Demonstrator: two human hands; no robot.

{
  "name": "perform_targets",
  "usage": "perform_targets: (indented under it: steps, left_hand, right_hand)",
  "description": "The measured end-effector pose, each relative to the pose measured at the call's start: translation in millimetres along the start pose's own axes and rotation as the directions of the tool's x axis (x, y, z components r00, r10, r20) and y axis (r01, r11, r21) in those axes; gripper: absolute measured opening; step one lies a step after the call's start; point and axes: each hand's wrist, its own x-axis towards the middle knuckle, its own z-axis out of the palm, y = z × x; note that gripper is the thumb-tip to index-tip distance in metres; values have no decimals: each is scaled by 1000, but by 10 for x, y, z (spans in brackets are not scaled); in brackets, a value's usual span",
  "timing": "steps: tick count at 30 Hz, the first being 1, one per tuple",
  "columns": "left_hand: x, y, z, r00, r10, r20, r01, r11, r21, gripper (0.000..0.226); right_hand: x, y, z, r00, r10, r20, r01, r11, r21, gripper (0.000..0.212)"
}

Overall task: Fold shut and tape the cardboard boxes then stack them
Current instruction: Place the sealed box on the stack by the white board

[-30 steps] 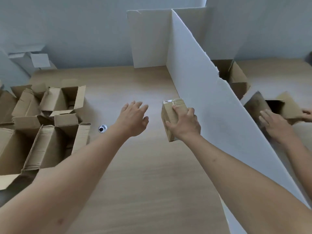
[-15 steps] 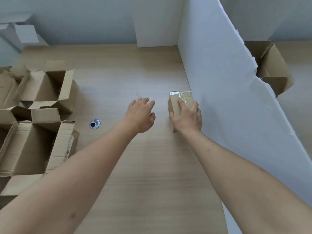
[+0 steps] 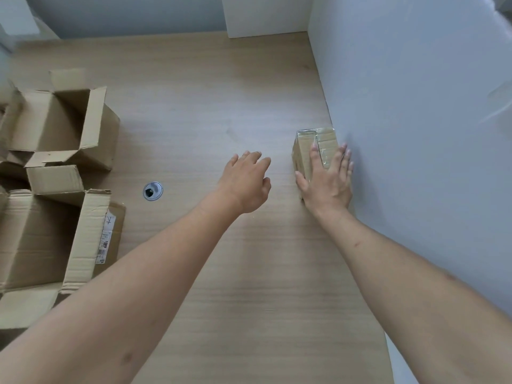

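Observation:
A small taped cardboard box stands on the wooden table against the white divider board. My right hand lies flat on its top with fingers straight, pressing it. My left hand hovers over the table just left of the box, fingers relaxed, holding nothing. Several open cardboard boxes sit at the left: one at the back and a larger one nearer me, flaps up.
The white divider board runs along the right side and a second white panel stands at the back. A round metal cable grommet is set in the wooden table between the open boxes and my left hand.
My right hand has set the small box down against the divider and flattened on top of it. The view has tilted down and the other person's hands have gone out of sight.

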Motion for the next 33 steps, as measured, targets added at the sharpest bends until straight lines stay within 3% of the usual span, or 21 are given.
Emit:
perform_targets:
  steps: [11, 18, 22, 27, 33]
  left_hand:
    - [-247, -5, -49, 1000, -5, -22, 5, 1000, 3, 50]
    - [-609, 29, -386, 997, -6, -74, 7, 1000, 16, 46]
    - [-918, 49, -522, 995, -17, -95, 20, 999, 31, 45]
    - [-1380, 10, -637, 989, -39, -142, 46, 998, 43, 47]
    - [-2054, -152, -720, 981, -95, -169, 103, 994, 37, 48]
  right_hand:
    - [-67, -14, -178, 997, 4, 81, -2, 1000, -26, 77]
    - [-362, -185, -588, 995, -38, 93, 27, 993, 116, 61]
    - [-627, -326, -868, 984, -138, 114, 118, 978, 169, 55]
    - [-1096, -552, -1130, 932, -349, 97, 334, 932, 143, 53]
    - [-1622, -808, -1466, 889, -446, 102, 438, 894, 94, 57]
